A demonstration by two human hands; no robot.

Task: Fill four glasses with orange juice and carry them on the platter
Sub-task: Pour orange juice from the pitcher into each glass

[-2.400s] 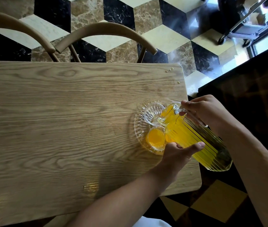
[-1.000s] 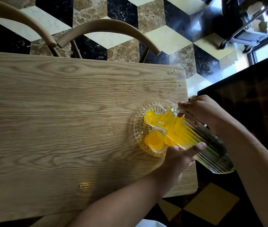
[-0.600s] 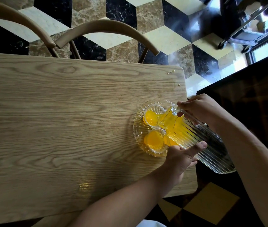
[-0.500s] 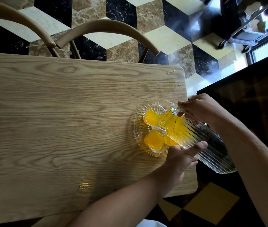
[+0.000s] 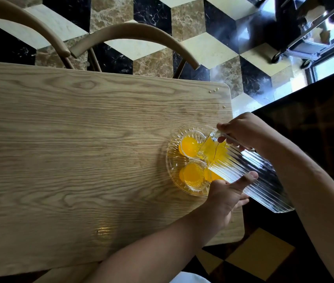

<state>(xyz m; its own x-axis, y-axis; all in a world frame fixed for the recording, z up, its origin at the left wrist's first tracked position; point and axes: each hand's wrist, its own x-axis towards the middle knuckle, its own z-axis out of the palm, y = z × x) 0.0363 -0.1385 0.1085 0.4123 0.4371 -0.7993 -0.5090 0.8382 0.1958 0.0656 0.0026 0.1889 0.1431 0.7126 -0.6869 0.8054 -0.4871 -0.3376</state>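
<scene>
Now a clear ribbed jug (image 5: 249, 176) lies tipped steeply over the right end of the wooden surface (image 5: 80, 150), its spout at about 10 o'clock and its base at 4 o'clock, hanging out past the surface edge. What orange juice remains in it is pooled at the spout end (image 5: 213, 150). The right hand (image 5: 241, 129) is curled around the jug's handle near the rim, fingers closed on it. The left hand (image 5: 227, 193) supports the jug from underneath, thumb stretched along the ribbed wall and the fingers wrapped below it. Under the spout sits a round cut-glass platter (image 5: 172, 160), close to the surface's right edge. Two glasses are plainly seen on it: the far glass (image 5: 189, 146), at 12 o'clock on the platter and directly beneath the spout, holds juice, and the near glass (image 5: 194, 174), at 6 o'clock, holds juice too. More orange shows behind the jug at the platter's 3 o'clock side, but the jug and left hand hide what it belongs to. Beyond the surface at 12 o'clock, two curved wooden chair backs (image 5: 133, 33) stand over a floor of black, cream and brown tiles (image 5: 213, 48).
</scene>
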